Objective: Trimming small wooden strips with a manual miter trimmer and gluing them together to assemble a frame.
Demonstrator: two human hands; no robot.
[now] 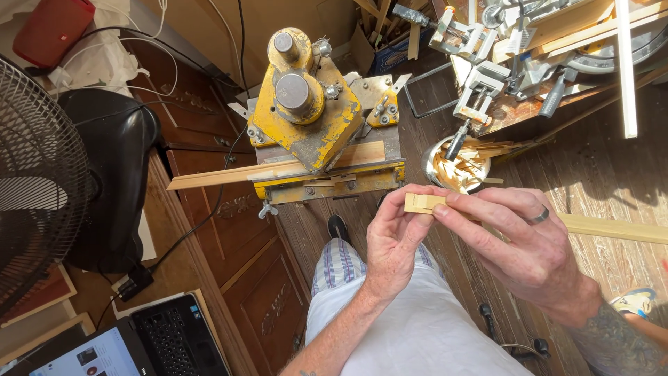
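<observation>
Pale wood fills the middle of the view: a short block (423, 202) held up between both hands, just below centre. Left hand (393, 240) comes up from 6 o'clock, its fingers curled loosely and the thumb and fingertips closed on the block's underside and near edge. Right hand (518, 240) (a dark ring (539, 215) on one finger) reaches in from 4 o'clock; its thumb and forefinger are pinched together on the block's right end, the other fingers spread loosely above. The block lies with its long axis running 9 to 3 o'clock, its free end pointing toward 9 with a stepped cut showing there.

At 12 o'clock from the block stands a yellow machine (306, 104), with a long strip (271, 171) lying across its bed, tilted slightly up toward 3. Just at 2 o'clock of the block sits a bowl (431, 154) of wood offcuts. Another strip (616, 228) runs out toward 3 o'clock behind the right hand. Far at 9 o'clock is a fan (35, 181); a laptop (132, 345) lies at 7.
</observation>
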